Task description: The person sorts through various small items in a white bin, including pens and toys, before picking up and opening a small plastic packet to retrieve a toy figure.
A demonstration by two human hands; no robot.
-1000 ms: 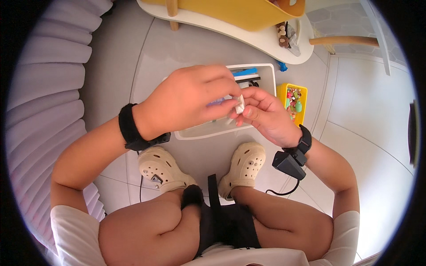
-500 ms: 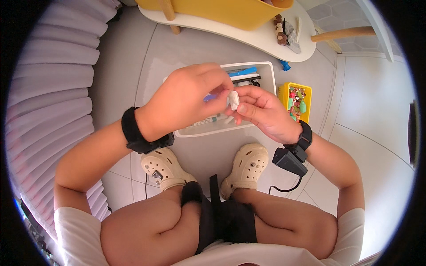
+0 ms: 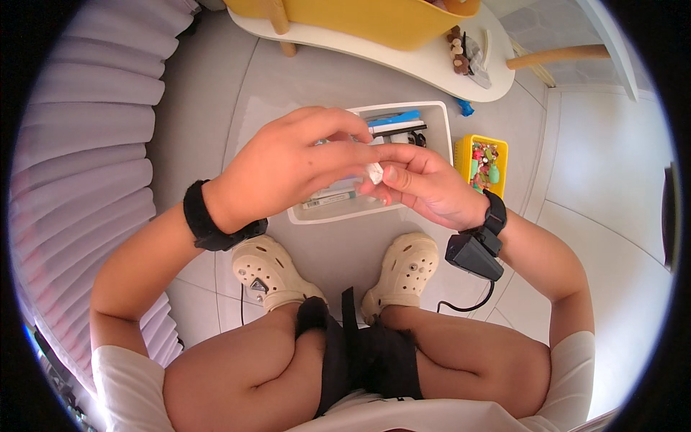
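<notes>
Two hands meet above the floor, the left hand (image 3: 288, 169) and the right hand (image 3: 425, 187), pinching one small white piece (image 3: 374, 171) between them, and each wrist wears one black band, two bands in all. Below them sit two bins: one white bin (image 3: 439, 119) holding several pens, too overlapped to count, and one yellow bin (image 3: 464, 153) of small coloured bits, too many and too small to count. Two cream clogs (image 3: 273, 270) stand on the floor, beside one low white worktop (image 3: 403, 61) carrying one yellow tub (image 3: 374, 21).
</notes>
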